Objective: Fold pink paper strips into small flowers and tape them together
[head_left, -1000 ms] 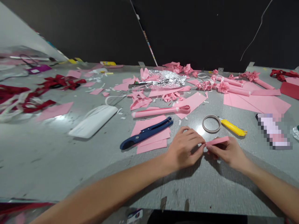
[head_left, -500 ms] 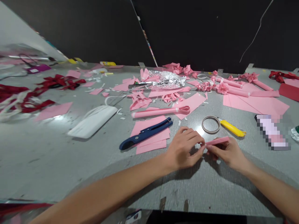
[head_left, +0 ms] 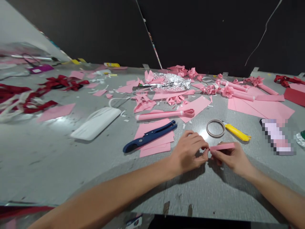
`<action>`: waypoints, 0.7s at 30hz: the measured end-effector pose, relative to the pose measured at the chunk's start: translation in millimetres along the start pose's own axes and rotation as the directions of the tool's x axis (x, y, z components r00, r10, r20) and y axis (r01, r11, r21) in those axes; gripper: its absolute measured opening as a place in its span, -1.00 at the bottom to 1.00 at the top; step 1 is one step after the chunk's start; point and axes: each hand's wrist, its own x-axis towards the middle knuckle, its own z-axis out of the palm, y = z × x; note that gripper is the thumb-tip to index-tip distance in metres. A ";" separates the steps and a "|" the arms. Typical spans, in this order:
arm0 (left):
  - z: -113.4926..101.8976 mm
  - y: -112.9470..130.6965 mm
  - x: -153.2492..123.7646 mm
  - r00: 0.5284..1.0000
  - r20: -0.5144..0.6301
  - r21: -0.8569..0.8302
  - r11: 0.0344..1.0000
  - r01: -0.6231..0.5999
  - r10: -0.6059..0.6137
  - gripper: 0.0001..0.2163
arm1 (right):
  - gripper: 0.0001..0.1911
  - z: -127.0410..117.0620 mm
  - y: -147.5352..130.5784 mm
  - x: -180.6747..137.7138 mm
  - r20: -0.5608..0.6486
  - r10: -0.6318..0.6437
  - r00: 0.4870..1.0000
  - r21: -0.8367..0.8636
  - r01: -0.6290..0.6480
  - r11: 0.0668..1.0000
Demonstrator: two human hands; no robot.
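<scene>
A narrow pink paper strip (head_left: 222, 146) is held above the grey table, in front of a roll of tape. My right hand (head_left: 232, 157) grips it between thumb and fingers, with the strip lying along the index finger. At its left end, my left hand (head_left: 192, 151) pinches the tip with thumb and index finger, the other fingers curled. The two hands' fingertips almost meet there. Just beyond them lie the tape roll (head_left: 215, 128) and a yellow cutter (head_left: 237, 132). Left of my left hand, a dark blue stapler (head_left: 150, 137) rests on pink paper sheets (head_left: 156, 150).
Farther back lie a rolled pink paper stem (head_left: 164, 114), pink paper flowers (head_left: 227, 91) and crumpled silver foil (head_left: 171, 81). A white flat object (head_left: 96, 124) and red ribbons (head_left: 57, 83) are at left. A phone, blurred out (head_left: 277, 136), lies right. A black panel (head_left: 202, 35) stands behind.
The pink strip has tilted slightly, its right end a little lower. Both hands keep their pinch in nearly the same place. The view has shifted slightly.
</scene>
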 end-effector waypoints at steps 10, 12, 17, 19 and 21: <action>-4.9 2.3 1.4 1.000 0.020 -0.013 1.000 -0.012 0.013 -0.90 | -0.49 -2.3 -1.2 2.6 -0.012 -0.007 1.000 0.048 0.007 0.999; -5.0 2.0 0.8 0.999 0.032 0.033 0.999 -0.034 0.033 -0.88 | -0.49 -2.4 -1.1 1.9 -0.014 0.000 1.000 0.022 0.000 1.000; -1.5 -0.5 -1.3 0.996 0.048 0.096 0.993 -0.075 0.070 -0.86 | -0.50 -1.4 0.7 0.2 -0.002 -0.015 1.000 -0.017 0.015 1.000; 0.7 -1.2 -1.9 0.997 0.046 0.081 0.995 -0.060 0.056 -0.86 | -0.49 -0.1 0.8 -0.2 -0.002 -0.027 1.000 -0.011 0.027 1.000; 2.3 -1.9 -1.6 1.000 0.013 0.049 0.999 -0.013 0.012 -0.87 | -0.48 1.1 -0.2 -0.1 -0.007 -0.020 1.000 0.009 0.020 1.000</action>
